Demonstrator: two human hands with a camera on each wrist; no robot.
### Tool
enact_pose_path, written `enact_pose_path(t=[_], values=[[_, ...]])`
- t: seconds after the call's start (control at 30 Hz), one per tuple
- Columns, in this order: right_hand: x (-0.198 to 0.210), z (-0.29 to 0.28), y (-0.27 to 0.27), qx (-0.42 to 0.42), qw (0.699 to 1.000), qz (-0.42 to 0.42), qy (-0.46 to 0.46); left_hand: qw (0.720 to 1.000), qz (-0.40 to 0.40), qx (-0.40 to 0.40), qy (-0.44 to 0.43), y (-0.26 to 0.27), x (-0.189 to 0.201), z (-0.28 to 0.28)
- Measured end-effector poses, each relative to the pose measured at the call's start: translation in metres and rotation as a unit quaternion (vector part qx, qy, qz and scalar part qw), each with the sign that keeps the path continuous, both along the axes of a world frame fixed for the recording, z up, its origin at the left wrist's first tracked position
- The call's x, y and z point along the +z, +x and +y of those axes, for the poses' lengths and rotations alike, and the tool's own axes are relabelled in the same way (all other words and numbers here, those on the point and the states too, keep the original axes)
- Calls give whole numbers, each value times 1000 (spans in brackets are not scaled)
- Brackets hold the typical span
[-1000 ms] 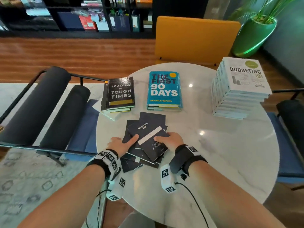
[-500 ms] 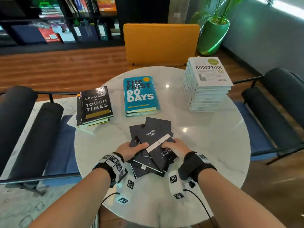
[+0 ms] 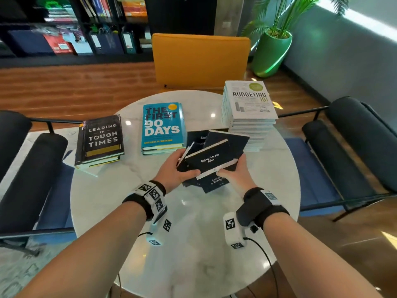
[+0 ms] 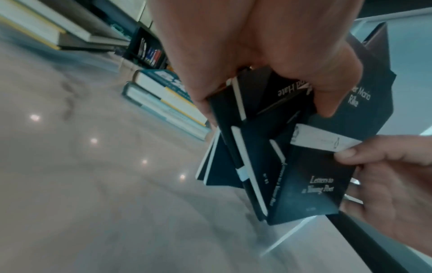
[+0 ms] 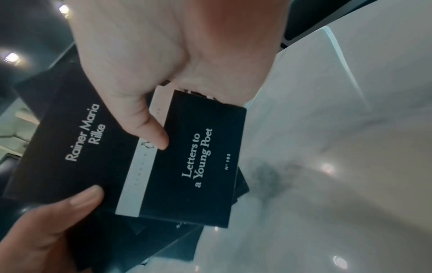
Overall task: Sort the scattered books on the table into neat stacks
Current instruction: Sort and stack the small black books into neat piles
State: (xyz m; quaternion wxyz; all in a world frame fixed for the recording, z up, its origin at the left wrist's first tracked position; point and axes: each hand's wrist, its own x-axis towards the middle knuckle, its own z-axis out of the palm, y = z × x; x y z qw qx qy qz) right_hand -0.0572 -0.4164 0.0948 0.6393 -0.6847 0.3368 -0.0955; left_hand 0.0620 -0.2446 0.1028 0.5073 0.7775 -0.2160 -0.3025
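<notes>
- A bundle of small black books [image 3: 211, 160] sits at the centre of the head view, raised above the table [image 3: 189, 233] and fanned unevenly, not squared up.
- The top book [image 5: 177, 166] reads "Rainer Maria Rilke" and "Letters to a Young Poet", with a white band across its cover.
- The left hand [image 3: 174, 172] grasps the bundle's left edge, thumb on top and fingers curled underneath.
- The right hand [image 3: 235, 175] grasps the right edge, its thumb pressed on the white band.
- In the left wrist view the books splay at different angles, white page edges showing between the covers.
- Just beyond the bundle, a blue stack [image 3: 163, 127] lies topped by "The First 90 Days".
- At centre left, a black stack [image 3: 101, 140] is topped by "Leading in Tough Times" and overhangs the table edge.
- At upper right, a tall white stack [image 3: 249, 112] is topped by "Budgeting 101".
- A yellow chair [image 3: 200, 59] stands behind the table; a green plant pot [image 3: 270, 52] sits at upper right.
</notes>
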Motion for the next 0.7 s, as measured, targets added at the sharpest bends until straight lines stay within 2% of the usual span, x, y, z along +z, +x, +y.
enact_pose_path(t=[0.13, 0.23, 0.37, 0.47, 0.7], values=[[-13, -7, -7, -25, 998, 9, -50, 997, -57, -43, 16, -3, 0, -26], [-16, -16, -6, -18, 997, 7, -71, 992, -94, -49, 72, 0, 7, -45], [-7, -32, -4, 34, 998, 5, -58, 985, -92, -54, 135, 6, 6, -56], [-6, -39, -7, 54, 998, -1, -41, 990, -75, -45, 109, 3, 0, -53], [-24, -42, -3, 65, 993, 33, -94, 997, -60, 17, 38, -15, -7, -41]])
